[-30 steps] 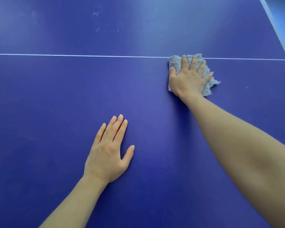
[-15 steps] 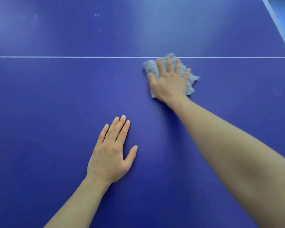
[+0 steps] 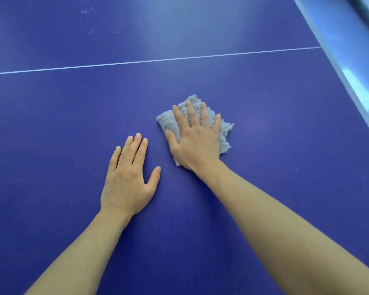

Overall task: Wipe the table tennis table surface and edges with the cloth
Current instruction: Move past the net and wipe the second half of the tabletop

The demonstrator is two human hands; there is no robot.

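One cloth [image 3: 166,122] lying on blue surface [image 3: 285,188]; right hand [image 3: 197,143] pressing it, fingers [image 3: 191,111] straight, spread; left hand [image 3: 128,179] resting flat, gripping nothing.

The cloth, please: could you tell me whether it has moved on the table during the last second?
Yes. The cloth, under the right hand, has slid toward the person, off the white line it overlapped, and now lies well short of it.

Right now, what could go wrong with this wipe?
1. The cloth is bunched under the right hand, so strokes may leave unwiped strips.
2. The specks beyond the line could get missed.
3. The left hand lies flat on the table and may leave prints.
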